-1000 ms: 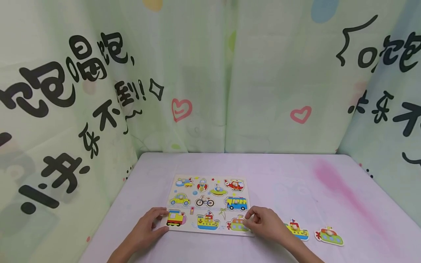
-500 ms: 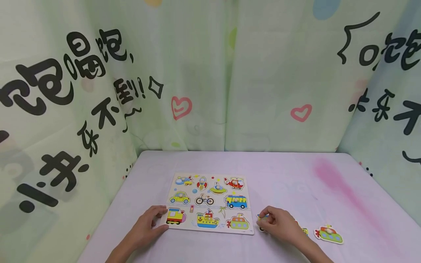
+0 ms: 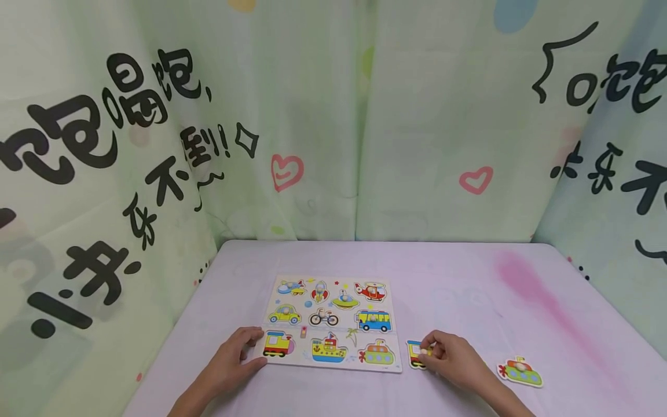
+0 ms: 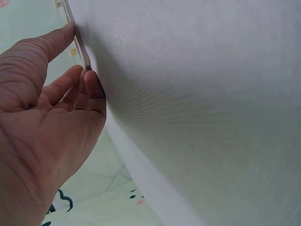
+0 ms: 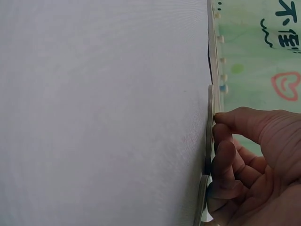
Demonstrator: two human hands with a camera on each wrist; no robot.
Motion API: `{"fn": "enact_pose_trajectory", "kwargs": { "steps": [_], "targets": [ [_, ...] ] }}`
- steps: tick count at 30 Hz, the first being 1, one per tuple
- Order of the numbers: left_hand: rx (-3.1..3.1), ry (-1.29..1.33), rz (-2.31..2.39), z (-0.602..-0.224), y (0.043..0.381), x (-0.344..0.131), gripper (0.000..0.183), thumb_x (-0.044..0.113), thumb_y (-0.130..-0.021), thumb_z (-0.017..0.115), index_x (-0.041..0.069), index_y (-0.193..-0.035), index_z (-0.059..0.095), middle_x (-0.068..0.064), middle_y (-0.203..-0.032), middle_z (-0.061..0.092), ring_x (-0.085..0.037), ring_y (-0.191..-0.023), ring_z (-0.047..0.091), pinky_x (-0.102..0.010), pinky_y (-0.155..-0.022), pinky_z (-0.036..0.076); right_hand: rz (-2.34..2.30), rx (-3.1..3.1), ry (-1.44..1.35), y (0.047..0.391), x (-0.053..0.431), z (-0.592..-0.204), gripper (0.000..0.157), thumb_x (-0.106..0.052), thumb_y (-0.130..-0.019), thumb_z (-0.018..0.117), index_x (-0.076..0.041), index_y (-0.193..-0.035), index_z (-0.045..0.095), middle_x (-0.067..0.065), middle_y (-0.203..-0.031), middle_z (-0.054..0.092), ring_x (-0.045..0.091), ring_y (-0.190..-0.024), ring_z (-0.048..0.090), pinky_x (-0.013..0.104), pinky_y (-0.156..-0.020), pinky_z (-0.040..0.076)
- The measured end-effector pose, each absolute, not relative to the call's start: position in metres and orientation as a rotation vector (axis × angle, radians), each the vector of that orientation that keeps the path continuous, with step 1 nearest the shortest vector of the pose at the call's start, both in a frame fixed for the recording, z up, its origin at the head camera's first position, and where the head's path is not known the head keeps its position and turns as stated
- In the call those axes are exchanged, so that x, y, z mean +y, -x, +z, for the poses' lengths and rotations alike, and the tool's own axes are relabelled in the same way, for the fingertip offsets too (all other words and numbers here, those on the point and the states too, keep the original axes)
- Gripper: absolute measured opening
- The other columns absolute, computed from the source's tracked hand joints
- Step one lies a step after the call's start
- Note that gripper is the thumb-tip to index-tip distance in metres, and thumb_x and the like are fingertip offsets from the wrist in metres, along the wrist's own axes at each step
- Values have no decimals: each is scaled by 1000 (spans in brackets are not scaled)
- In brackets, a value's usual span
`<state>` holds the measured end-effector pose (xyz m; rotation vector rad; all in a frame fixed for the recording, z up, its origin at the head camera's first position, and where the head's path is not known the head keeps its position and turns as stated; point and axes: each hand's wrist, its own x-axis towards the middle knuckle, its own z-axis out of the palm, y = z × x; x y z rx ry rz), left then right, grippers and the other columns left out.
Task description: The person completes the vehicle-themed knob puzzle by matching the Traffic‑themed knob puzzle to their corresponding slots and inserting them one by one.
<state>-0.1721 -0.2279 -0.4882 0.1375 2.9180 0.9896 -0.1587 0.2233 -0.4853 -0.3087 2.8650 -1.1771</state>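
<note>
A wooden knob puzzle board (image 3: pixel 300 355) lies on the table, covered with coloured vehicle pictures. At its left edge my left hand (image 3: pixel 233 354) holds the board between thumb and fingers; the left hand (image 4: pixel 51 103) shows the fingertips on that edge in the left wrist view. Right of the board, my right hand (image 3: pixel 452 358) pinches a train puzzle piece (image 3: pixel 413 353) whose right part is hidden by the fingers. Seen side-on in the right wrist view, the piece (image 5: pixel 209 132) is between the table and the right hand (image 5: pixel 249 160). A submarine piece (image 3: pixel 521 372) lies further right.
Another piece's edge (image 5: pixel 202 200) shows below the right fingers in the right wrist view. Knobbed pieces such as the bus (image 3: pixel 373 320) and helicopter (image 3: pixel 371 292) sit in the board. A printed curtain (image 3: pixel 411 116) surrounds the table (image 3: pixel 469 278).
My right hand has moved right from the board's lower right corner to the train piece. The ship piece that lay in view is now hidden by the hand. The left hand stays put.
</note>
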Motion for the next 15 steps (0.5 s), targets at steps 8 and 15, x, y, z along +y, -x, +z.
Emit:
{"fn": "enact_pose_trajectory", "kwargs": {
  "steps": [8,15],
  "targets": [
    [2922,-114,971,-488,172,-227,58,22,-82,87,7,-133,63,-4,-130,60,-15,-101,55,-33,-83,53,-1222,2837,343,159,227,-487,14,-13,-89,77,-8,-95,66,-5,-68,54,2,-56,45,23,-53,39],
    [2918,-107,979,-488,173,-227,58,21,-82,87,7,-132,63,-4,-130,61,-15,-100,55,-32,-83,53,-1357,2774,274,157,223,-482,16,-14,-89,78,-6,-96,66,-4,-70,55,2,-56,47,22,-54,40]
  ]
}}
